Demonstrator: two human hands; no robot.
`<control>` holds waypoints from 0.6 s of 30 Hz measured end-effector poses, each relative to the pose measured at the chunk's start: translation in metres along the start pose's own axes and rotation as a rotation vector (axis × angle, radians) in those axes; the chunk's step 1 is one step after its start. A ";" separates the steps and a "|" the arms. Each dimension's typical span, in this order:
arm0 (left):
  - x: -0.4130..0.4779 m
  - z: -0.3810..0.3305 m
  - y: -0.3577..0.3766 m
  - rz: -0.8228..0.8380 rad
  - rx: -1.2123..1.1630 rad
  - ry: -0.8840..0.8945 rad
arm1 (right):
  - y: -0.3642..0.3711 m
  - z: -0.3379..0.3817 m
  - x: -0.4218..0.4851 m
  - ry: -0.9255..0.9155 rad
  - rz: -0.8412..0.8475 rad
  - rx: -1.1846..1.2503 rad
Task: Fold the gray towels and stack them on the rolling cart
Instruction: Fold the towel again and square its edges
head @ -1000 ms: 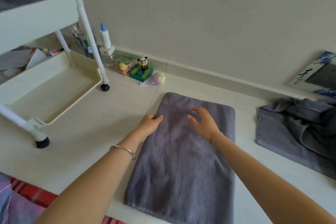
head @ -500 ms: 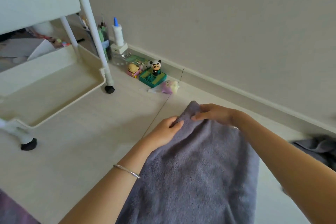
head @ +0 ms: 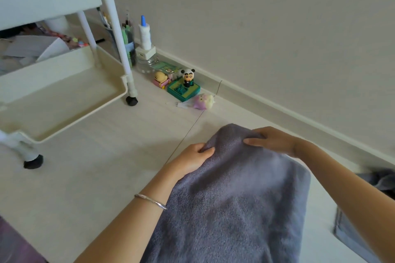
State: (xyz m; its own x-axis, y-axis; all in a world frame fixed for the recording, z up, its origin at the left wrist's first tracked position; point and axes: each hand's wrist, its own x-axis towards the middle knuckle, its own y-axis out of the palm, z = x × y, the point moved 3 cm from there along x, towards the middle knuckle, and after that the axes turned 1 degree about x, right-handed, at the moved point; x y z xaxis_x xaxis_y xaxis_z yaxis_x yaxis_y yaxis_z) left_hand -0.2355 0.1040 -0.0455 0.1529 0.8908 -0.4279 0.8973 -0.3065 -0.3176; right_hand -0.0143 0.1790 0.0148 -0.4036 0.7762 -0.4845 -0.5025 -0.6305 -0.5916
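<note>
My left grip (head: 192, 158) pinches the far edge of the gray towel (head: 235, 209) close to its left corner, thumb on top and fingers curled into the cloth. My right grip (head: 275, 141) is closed on the same edge just beside it, fingers curled over the bunched rim. The towel lies lengthwise on the floor (head: 96, 177) in front of me. Its far end is raised in both grips and its near end runs out of the bottom of the view. The rolling cart (head: 64, 126) stands to the left, well apart from the towel, and more gray cloth (head: 382, 179) lies at the right edge.

I think the worry is how close together my grips are. The far right corner has nothing holding it, so if I bring this edge toward me it may sag or trail and the fold would come out skewed. The towel looks already doubled, and I cannot tell whether each pinch has every layer. If one has only the top layer, the lower one would stay behind and bunch inside the fold. Thick pile like this could also slide out of a shallow pinch. A hasty lift might drag the whole towel across the floor toward the small toys (head: 188, 83) by the wall
</note>
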 end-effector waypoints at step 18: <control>0.002 -0.052 0.023 0.059 0.284 0.167 | 0.002 -0.037 -0.039 0.097 -0.063 -0.146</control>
State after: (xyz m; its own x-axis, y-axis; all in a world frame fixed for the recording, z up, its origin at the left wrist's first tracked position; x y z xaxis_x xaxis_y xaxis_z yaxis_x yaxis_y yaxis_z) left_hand -0.1925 0.1165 -0.0098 0.2880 0.9042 -0.3153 0.7374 -0.4195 -0.5294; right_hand 0.0289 0.1468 0.0086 -0.2953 0.8147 -0.4990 -0.4055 -0.5798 -0.7067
